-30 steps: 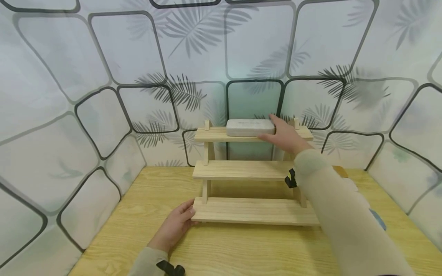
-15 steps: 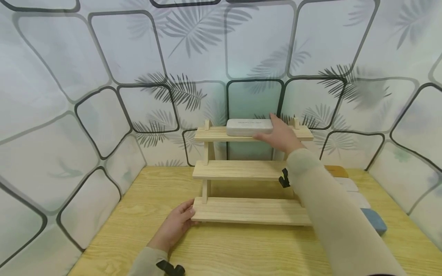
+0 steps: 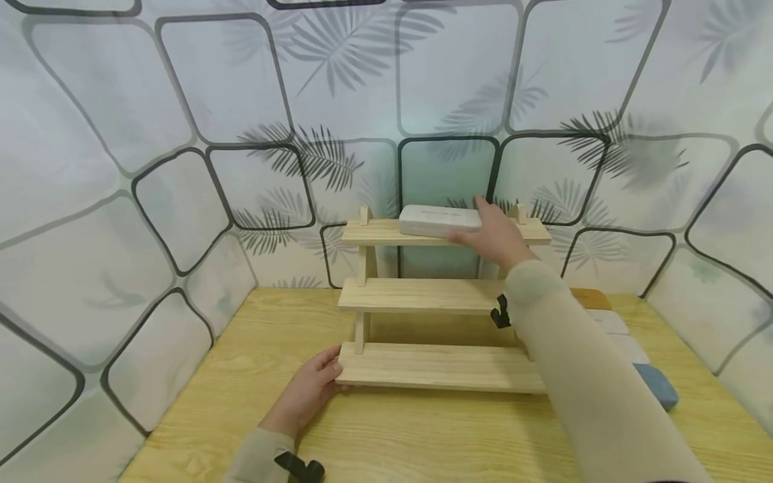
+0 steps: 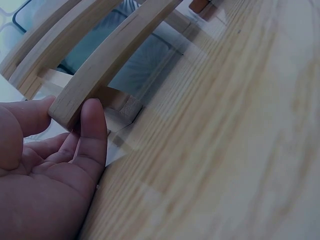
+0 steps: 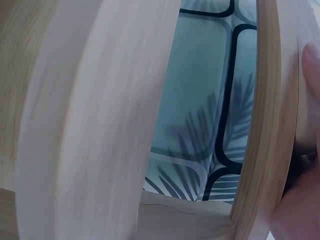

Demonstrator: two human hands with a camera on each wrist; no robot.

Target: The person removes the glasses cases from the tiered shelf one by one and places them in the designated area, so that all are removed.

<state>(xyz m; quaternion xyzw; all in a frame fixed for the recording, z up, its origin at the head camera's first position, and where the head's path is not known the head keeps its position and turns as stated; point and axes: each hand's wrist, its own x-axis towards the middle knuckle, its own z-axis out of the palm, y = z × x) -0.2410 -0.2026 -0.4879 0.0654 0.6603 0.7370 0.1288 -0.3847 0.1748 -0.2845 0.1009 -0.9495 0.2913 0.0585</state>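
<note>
A three-tier wooden stand (image 3: pixel 441 365) stands on the table. On its top shelf lies a pale grey-white, rounded oblong case (image 3: pixel 431 220), with faint lettering on the lid. My right hand (image 3: pixel 498 235) holds the case by its right end, thumb at the front and fingers behind; the hand hides that end. The right wrist view catches only part of this hand (image 5: pixel 300 205) beside the top shelf. At the lower left, my left hand (image 3: pixel 311 389) pinches the left end of the bottom shelf. Thumb above and fingers below the board (image 4: pixel 107 55) show in the left wrist view.
Right of the stand, partly behind my right sleeve, lie an orange case (image 3: pixel 592 298), pale ones (image 3: pixel 608 322) and a blue one (image 3: pixel 655 386) in a row. Patterned fabric walls (image 3: pixel 338 80) enclose the wooden table (image 3: pixel 386 436) at the back and sides.
My right forearm has shifted a little left, uncovering more of the row of cases. The held case has turned slightly on the top shelf. My left hand keeps its place on the stand.
</note>
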